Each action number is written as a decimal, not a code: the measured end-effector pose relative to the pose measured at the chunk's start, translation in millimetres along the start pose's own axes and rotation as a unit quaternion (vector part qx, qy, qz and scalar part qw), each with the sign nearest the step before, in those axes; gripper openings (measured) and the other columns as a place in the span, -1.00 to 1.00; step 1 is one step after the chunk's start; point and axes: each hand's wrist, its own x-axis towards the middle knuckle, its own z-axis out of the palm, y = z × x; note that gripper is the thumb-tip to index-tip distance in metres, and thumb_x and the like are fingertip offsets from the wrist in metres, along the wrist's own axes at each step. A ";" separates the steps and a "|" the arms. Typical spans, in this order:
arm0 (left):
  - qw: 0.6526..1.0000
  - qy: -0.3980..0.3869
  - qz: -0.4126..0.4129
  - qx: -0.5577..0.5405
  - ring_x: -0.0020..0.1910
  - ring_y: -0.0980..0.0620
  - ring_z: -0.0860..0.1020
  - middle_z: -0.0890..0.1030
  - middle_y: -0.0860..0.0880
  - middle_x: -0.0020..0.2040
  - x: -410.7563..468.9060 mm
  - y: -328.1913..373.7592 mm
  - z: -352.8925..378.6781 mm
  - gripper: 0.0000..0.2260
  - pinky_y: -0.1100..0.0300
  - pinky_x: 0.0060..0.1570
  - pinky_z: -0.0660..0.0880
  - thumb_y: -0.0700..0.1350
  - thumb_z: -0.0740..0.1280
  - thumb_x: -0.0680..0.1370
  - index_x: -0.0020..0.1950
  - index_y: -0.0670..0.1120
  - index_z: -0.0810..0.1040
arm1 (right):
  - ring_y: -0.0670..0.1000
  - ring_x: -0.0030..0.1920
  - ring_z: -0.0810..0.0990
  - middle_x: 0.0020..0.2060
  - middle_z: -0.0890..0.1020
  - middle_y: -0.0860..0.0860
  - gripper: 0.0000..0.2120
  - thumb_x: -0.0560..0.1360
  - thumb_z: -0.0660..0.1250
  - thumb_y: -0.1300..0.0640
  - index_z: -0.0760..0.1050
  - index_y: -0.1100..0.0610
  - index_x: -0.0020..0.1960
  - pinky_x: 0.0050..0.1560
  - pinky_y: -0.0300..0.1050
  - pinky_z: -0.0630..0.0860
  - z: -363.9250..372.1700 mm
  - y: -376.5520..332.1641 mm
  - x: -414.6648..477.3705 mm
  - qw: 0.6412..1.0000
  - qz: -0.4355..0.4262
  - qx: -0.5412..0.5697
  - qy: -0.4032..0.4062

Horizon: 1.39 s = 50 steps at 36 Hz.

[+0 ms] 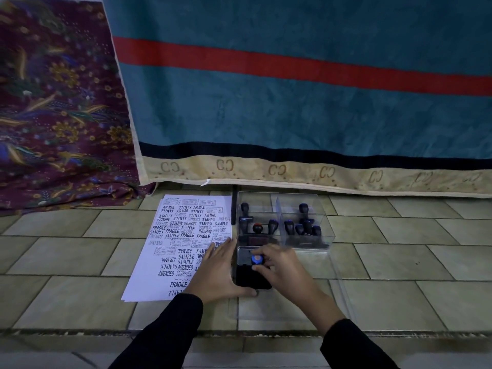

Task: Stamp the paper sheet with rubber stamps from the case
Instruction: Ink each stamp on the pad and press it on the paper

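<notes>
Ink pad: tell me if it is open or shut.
Open. The grey lid lies flipped back toward the case, the black pad is bare, and the right hand holds a blue-topped stamp over it.

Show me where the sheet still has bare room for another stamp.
The paper sheet is bare along its lower left, between the AMENDED and FRAGILE prints and its left edge. Its upper half is packed with prints, and the left hand covers the lower right corner.

Right hand (282, 265) grips stamp (257, 259) over ink pad (250, 280) (paper (170, 251) leftward).
</notes>
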 end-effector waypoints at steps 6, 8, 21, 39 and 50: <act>1.000 0.007 0.000 -0.027 0.26 0.46 -0.31 -0.02 0.08 0.60 0.1 -2.6 2.8 0.25 0.32 0.37 -0.34 0.56 0.35 0.11 0.58 0.03 -0.14 | -0.02 -0.03 0.62 -0.01 0.63 0.06 -0.74 0.44 0.42 0.22 0.56 0.16 0.12 0.03 -0.16 0.57 3.9 -2.2 -1.3 1.000 -0.017 -0.002 -0.009; 0.999 0.003 -0.005 -0.041 0.30 0.42 -0.28 -0.01 0.08 0.59 1.9 -3.5 2.8 0.27 0.29 0.39 -0.32 0.55 0.36 0.08 0.59 0.02 -0.13 | 0.00 -0.03 0.62 0.00 0.64 0.06 -0.74 0.42 0.43 0.22 0.58 0.18 0.10 0.04 -0.16 0.56 5.6 -2.5 -1.0 1.000 -0.015 -0.003 -0.010; 0.757 0.194 -0.108 -0.614 0.29 -0.02 0.53 0.59 -0.05 0.27 5.6 -33.8 -40.3 -0.50 -0.01 0.39 0.32 0.33 0.04 0.54 0.28 0.04 0.43 | -0.44 -0.22 0.54 -0.17 0.57 -0.15 -0.71 0.42 0.44 0.23 0.54 0.11 0.12 -0.18 -0.56 0.47 4.7 -4.9 5.3 0.991 0.079 0.104 0.019; 0.956 0.210 -0.200 0.051 0.48 -0.05 0.28 0.42 -0.04 0.45 -54.9 -161.6 -61.0 -0.66 -0.06 0.45 0.10 -0.06 0.20 0.64 0.41 -0.05 0.43 | 0.06 -0.09 0.62 -0.03 0.64 0.15 -0.79 0.42 0.42 0.25 0.56 0.22 0.05 -0.03 -0.13 0.55 96.8 -105.7 68.2 0.984 -0.051 0.147 -0.083; 0.952 0.219 -0.206 0.057 0.46 -0.01 0.30 0.43 -0.02 0.44 -54.7 -156.8 -62.2 -0.66 -0.04 0.44 0.05 -0.08 0.22 0.62 0.40 -0.02 0.45 | 0.12 -0.10 0.62 -0.04 0.63 0.19 -0.81 0.43 0.40 0.28 0.54 0.28 0.04 -0.02 0.06 0.59 114.0 -108.9 75.3 0.984 -0.062 0.112 -0.127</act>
